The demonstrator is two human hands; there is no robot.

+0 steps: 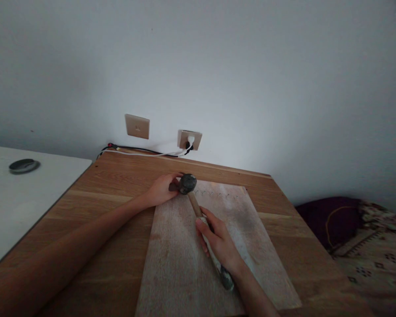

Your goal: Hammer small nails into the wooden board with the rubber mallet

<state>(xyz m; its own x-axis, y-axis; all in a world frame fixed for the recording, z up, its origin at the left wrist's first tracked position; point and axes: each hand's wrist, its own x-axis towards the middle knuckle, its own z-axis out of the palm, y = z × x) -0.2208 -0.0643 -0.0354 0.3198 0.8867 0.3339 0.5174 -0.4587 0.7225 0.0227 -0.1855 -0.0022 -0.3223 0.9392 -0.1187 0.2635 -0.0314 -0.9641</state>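
Note:
My right hand [218,240] is wrapped round the pale, worn handle of a hammer [194,204]. Its dark round head [187,183] points away from me, over the far left part of a whitish wooden board [174,246]. Beside and partly behind that head is my left hand [163,188], fingers bent together at the board's far left corner. The hammer head hides the fingertips, so what they pinch cannot be made out. A row of small thin curved marks or nails [214,193] runs along the board's far edge, too small to tell which.
The board lies on a brown wooden table [112,246] against a white wall. Cables [141,153] run along the table's back edge to a socket [194,140]. A white surface [26,202] with a dark round object [23,165] adjoins at left; patterned cloth [376,255] lies at right.

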